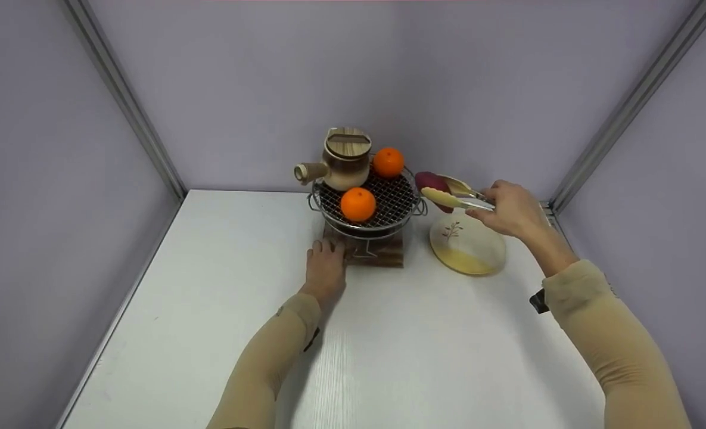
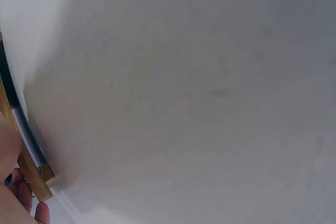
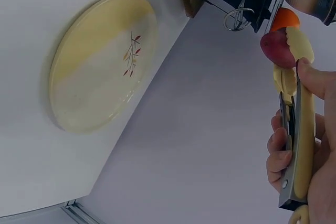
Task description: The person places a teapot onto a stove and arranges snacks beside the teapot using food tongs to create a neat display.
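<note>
My right hand (image 1: 512,210) grips a pair of tongs (image 1: 442,198) with pale yellow tips. Between those tips is a dark red sweet potato (image 1: 429,180), held in the air by the right rim of a round grill rack (image 1: 397,199). In the right wrist view, the fingers wrap round the tongs' handles and the sweet potato (image 3: 276,49) shows between the tips. My left hand (image 1: 325,268) holds the left front edge of the wooden base (image 1: 391,255) under the grill. The left wrist view shows its fingers at the edge of the wood (image 2: 34,178).
On the rack stand a side-handled teapot (image 1: 348,170) with a wooden lid, one orange (image 1: 358,205) in front and another orange (image 1: 388,162) behind. A cream and yellow plate (image 1: 478,244) with a twig pattern lies right of the grill. Grey walls (image 1: 257,89) enclose the white table (image 1: 233,250).
</note>
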The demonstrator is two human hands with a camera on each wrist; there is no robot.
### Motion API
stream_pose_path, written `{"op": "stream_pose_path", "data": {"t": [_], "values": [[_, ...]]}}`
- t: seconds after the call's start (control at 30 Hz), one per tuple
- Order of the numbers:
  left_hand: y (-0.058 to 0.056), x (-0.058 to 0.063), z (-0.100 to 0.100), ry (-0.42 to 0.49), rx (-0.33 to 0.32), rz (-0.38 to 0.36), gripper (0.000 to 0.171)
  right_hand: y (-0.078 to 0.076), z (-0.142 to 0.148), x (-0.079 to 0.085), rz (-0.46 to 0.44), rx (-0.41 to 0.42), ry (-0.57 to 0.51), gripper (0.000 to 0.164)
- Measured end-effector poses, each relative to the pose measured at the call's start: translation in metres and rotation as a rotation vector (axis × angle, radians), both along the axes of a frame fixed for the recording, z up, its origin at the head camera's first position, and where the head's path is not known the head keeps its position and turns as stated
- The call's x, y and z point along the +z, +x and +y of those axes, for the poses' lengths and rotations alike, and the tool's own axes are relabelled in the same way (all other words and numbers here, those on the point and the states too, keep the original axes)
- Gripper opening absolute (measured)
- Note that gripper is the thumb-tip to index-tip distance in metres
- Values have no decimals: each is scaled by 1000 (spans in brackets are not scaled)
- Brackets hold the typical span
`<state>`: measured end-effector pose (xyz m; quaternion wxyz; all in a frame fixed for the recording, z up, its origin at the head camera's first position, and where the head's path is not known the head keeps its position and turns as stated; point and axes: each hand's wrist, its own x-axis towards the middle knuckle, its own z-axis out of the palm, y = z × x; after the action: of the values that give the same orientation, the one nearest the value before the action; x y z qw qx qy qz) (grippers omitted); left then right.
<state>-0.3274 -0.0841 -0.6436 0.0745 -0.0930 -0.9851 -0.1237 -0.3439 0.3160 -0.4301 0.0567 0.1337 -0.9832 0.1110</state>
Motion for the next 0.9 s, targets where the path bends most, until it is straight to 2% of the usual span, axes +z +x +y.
{"op": "stream_pose_path", "data": {"t": [0.3,0.57,0.73,0.9], "values": [[0,1,0,15,-1,-14,40,-3,-8,7,24,63,43,58],[-2,-1,-1,-24,7,-25,44,-6,-14,10,73,123,78,54],[-2,-2,-2,-9,4,-5,40,-7,-20,11,77,126,79,55],[-3,-1,-2,-5,0,-36,42,-10,-26,12,73,125,97,57]]}}
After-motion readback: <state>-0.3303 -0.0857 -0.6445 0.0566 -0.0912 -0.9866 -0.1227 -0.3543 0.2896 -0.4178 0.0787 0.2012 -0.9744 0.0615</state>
